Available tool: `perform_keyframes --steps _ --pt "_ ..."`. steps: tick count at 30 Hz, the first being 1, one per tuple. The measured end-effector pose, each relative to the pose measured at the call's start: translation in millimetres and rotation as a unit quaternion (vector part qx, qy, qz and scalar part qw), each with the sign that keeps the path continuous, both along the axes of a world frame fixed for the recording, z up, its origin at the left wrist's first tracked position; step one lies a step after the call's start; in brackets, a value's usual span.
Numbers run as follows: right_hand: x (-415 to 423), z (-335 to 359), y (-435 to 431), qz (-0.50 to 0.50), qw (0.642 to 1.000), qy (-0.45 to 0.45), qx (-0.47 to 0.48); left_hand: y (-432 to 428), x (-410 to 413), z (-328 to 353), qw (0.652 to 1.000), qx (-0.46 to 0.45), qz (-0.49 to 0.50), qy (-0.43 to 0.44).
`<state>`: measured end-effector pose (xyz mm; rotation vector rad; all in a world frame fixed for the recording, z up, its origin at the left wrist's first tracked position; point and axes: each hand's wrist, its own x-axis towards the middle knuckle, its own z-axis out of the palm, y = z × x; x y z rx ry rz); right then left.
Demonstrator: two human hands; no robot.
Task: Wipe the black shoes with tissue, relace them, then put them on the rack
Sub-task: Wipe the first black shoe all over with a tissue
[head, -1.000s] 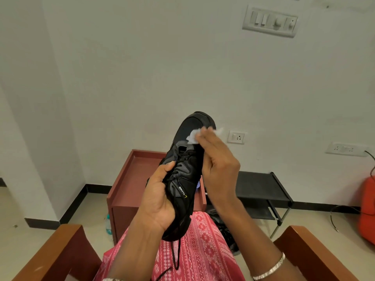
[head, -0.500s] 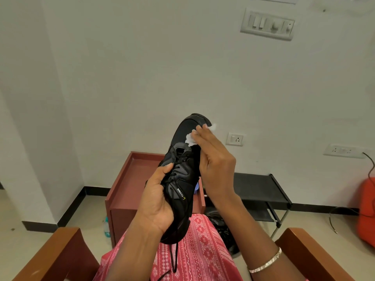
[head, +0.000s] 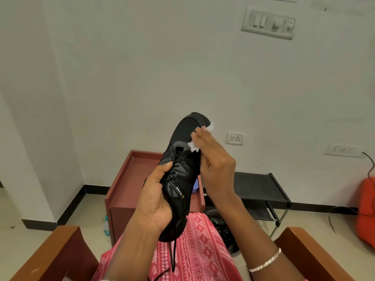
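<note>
Hands first: the left hand (head: pixel 158 197) grips the black shoe (head: pixel 182 130) round its heel end, thumb on the lacing, and holds it toe-up in the air above the lap. The right hand (head: pixel 215 165) presses a crumpled tissue (head: pixel 193 146) against the toe side under flat fingers. Because the tissue looks pinned rather than pinched, a hard stroke may let it slide out or shred. Pressure at the toe also levers against a one-handed hold. A loose lace (head: pixel 173 254) dangles and could snag. The rack (head: pixel 257 185) stands well apart, by the wall.
</note>
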<state>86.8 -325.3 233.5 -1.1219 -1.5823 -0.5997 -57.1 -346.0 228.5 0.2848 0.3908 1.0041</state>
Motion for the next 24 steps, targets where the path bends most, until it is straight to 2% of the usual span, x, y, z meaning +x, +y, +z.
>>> perform_keyframes --steps 6,10,13,17,19,24 --pt "-8.1 -20.7 -15.6 0.028 0.997 0.059 -0.029 2.2 -2.8 -4.6 1.000 -0.005 0.005 0.026" --pt "-21.8 -51.8 -39.0 0.055 0.997 0.033 -0.042 3.2 -10.2 -4.0 1.000 -0.015 -0.012 -0.004" --pt "-12.9 -38.6 -26.6 0.032 0.999 0.030 -0.020 3.6 -10.0 -2.3 1.000 -0.006 -0.015 0.014" --pt "3.6 3.6 -5.7 0.007 0.994 0.104 -0.006 2.1 -5.9 -1.6 0.998 -0.010 -0.030 0.059" --pt "7.7 13.4 -2.0 0.003 0.994 0.107 0.000 1.9 -5.6 -2.1 0.997 -0.009 -0.035 0.066" --pt "0.7 -21.4 -23.9 -0.026 0.996 0.080 -0.014 2.2 -8.2 0.7 0.998 0.005 -0.036 0.056"
